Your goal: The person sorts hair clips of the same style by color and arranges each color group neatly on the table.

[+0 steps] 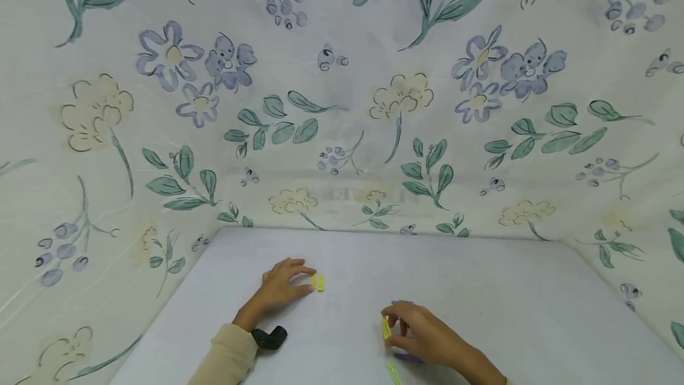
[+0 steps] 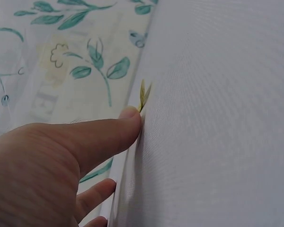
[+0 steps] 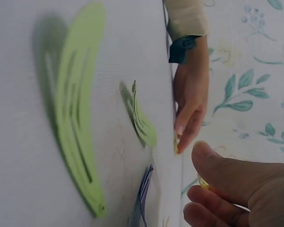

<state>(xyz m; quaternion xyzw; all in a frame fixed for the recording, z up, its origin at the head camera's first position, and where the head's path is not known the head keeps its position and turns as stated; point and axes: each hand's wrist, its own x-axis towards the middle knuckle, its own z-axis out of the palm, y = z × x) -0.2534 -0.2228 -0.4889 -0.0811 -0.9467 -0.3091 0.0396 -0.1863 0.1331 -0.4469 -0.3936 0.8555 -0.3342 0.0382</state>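
In the head view my left hand (image 1: 283,284) is at the left-centre of the white table, thumb and index finger pinching a yellow snap hair clip (image 1: 313,280). A second yellow hair clip (image 1: 320,282) lies just right of it. The left wrist view shows yellow clip tips (image 2: 143,94) beyond my thumb. Nearer the front, my right hand (image 1: 427,334) holds another yellow hair clip (image 1: 386,328) by its ends between thumb and fingers. In the right wrist view, most of that clip (image 3: 203,182) is hidden behind the fingers.
Below my right hand lies a green hair clip (image 1: 393,373). A purple clip (image 1: 408,358) sits partly under the hand, another purple one (image 1: 402,302) behind it. Two green clips, one large in view (image 3: 80,109), appear in the right wrist view. Floral cloth (image 1: 342,135) walls the table.
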